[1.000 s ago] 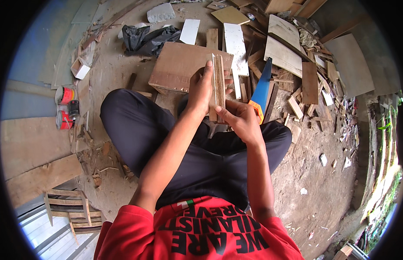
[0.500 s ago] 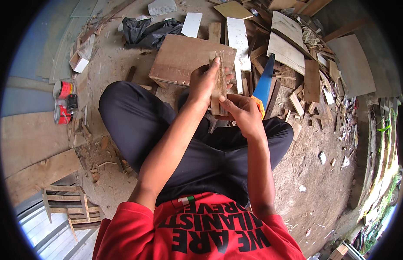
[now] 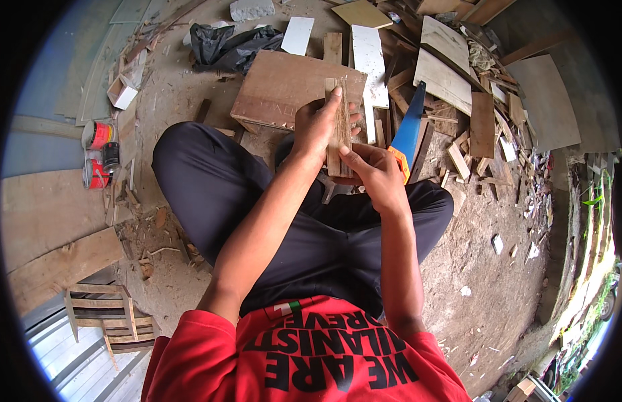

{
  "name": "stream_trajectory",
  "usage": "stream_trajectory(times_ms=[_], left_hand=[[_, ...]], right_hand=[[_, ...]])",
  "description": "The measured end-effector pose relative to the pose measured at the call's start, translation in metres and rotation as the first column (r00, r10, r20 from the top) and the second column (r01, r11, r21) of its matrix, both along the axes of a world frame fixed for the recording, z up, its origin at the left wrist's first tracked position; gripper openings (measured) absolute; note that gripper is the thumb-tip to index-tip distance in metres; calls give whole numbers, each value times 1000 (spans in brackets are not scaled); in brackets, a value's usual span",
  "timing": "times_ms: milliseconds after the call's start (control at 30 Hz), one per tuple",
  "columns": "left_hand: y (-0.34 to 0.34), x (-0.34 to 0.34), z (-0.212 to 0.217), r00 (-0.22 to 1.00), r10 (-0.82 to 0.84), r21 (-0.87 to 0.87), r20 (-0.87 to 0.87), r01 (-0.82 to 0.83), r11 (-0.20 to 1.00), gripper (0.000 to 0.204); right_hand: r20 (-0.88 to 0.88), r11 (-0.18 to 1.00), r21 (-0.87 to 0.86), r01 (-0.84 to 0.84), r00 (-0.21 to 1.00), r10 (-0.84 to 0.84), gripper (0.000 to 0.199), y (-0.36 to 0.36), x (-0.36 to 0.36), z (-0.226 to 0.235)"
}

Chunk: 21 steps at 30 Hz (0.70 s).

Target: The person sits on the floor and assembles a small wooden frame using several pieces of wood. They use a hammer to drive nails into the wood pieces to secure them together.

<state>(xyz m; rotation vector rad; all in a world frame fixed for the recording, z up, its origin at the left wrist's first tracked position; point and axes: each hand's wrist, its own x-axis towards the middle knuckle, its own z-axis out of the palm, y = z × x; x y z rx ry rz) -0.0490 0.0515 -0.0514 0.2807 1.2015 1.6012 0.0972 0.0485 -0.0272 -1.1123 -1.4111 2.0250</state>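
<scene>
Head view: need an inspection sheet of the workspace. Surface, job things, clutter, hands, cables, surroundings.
Surface: bare, dirty floor, littered with bits; brown board ahead of the person.
Job things: wood held up in both hands; blue saw just past the right hand, contact unclear.
Clutter: scraps heaped to the right; black bag ahead; cans at left.
Hands: left hand grips the wood higher up; right hand its lower end.
Cables: nothing seen.
Surroundings: slatted wood frame lower left; greenery far right.
</scene>
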Motion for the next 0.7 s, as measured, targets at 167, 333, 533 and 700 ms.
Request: stream_trajectory(times_ms=[167, 333, 533, 700], left_hand=[[-2, 2, 5, 1000, 7, 16, -22, -7, 1000, 51], [-10, 10, 21, 993, 53, 225, -109, -27, 974, 43], [-27, 19, 44, 947, 125, 486, -296, 37, 873, 32], [-36, 24, 55, 941, 123, 597, -314, 95, 796, 36]], right_hand=[[-69, 998, -28, 47, 996, -49, 38, -5, -1, 0], [-101, 986, 165, -4, 995, 21, 37, -7, 8, -10], [-160, 938, 344, -38, 982, 98, 44, -13, 19, 3], [-180, 901, 433, -17, 978, 106, 45, -14, 26, -3]])
